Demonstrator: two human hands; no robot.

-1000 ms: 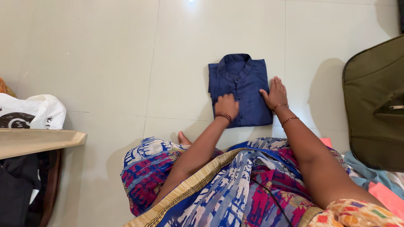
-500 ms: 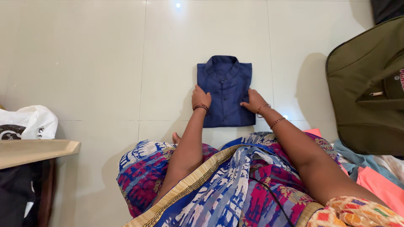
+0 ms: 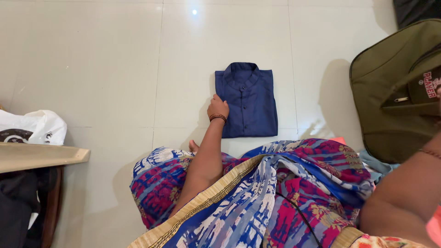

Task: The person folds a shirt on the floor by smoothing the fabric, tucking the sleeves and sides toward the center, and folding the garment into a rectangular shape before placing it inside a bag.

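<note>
A navy blue shirt point(image 3: 248, 98), folded into a neat rectangle with its collar away from me, lies on the pale tiled floor. My left hand point(image 3: 217, 107), with a brown bangle on the wrist, rests against the shirt's left edge, fingers on the fabric. Only the forearm of my right arm point(image 3: 404, 193) shows at the lower right; the hand itself is past the frame's right edge, close to an olive green bag point(image 3: 395, 92). My lap is covered by blue, pink and white patterned cloth point(image 3: 275, 197).
The olive bag stands on the floor to the right of the shirt. A white plastic bag point(image 3: 32, 128) lies at the left, above a wooden board's edge point(image 3: 41, 156). Dark items sit under that board.
My right hand has left the shirt and swung out to the right, beyond the frame. My left hand slid from the shirt's lower part to its left edge.
</note>
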